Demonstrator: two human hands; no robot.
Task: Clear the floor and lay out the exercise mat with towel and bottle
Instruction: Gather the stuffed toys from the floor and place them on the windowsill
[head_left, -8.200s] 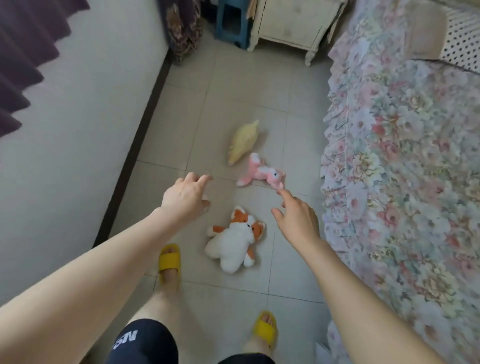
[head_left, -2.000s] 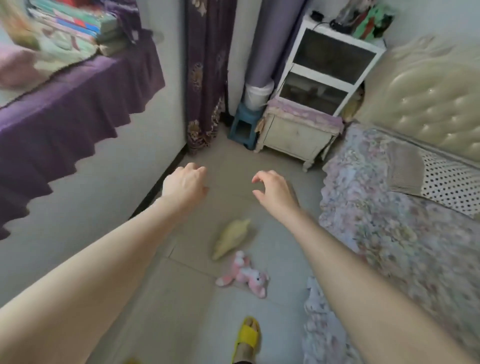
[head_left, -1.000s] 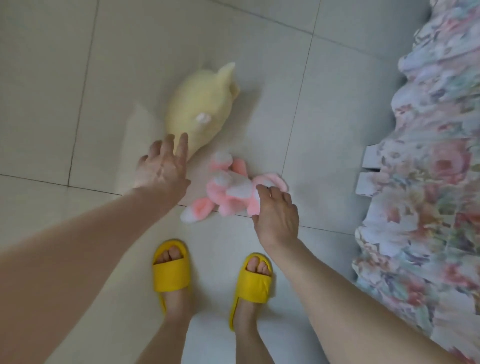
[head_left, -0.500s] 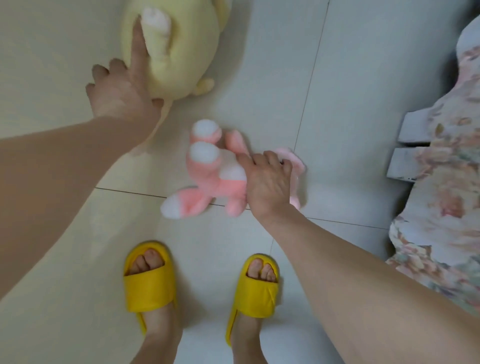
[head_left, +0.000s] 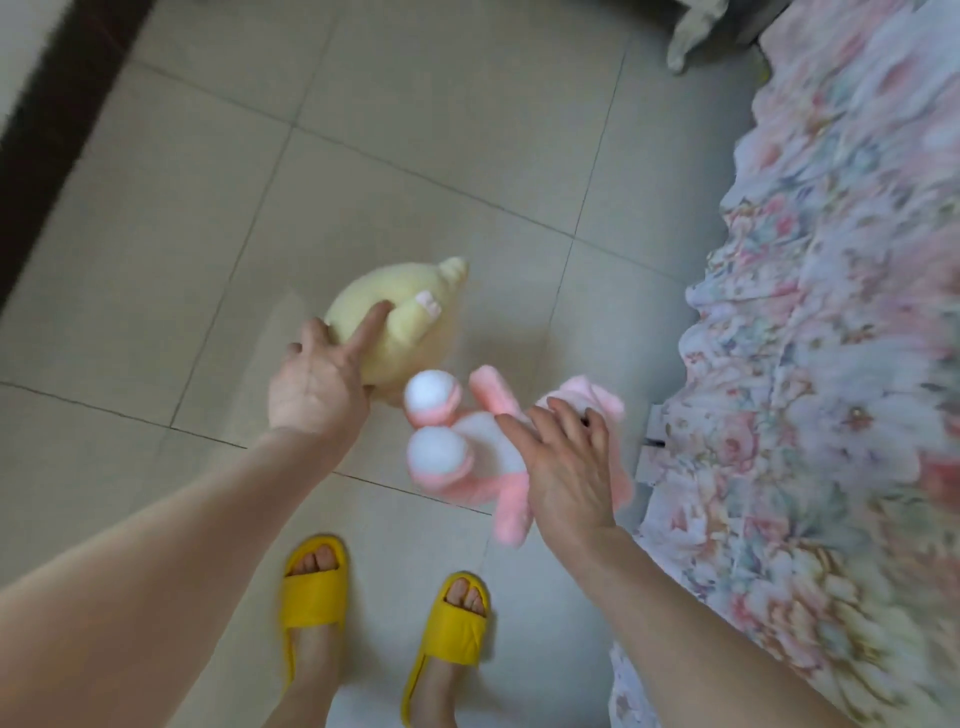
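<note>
My left hand (head_left: 317, 387) grips a pale yellow plush toy (head_left: 402, 322), held above the tiled floor (head_left: 415, 156) with one finger stretched along its side. My right hand (head_left: 566, 460) holds a pink and white plush rabbit (head_left: 457, 457), lifted off the floor, its white-tipped feet pointing left. The two toys almost touch in the middle of the view. No mat, towel or bottle is in view.
A bed with a flowery cover (head_left: 831, 338) fills the right side. A dark skirting board (head_left: 57, 119) runs along the wall at the left. A furniture leg (head_left: 685, 36) stands at the top right. My feet in yellow slippers (head_left: 311, 582) stand below the hands.
Both hands have closed on the toys and lifted them off the floor. The view has pulled back and up, showing more floor and bed.
</note>
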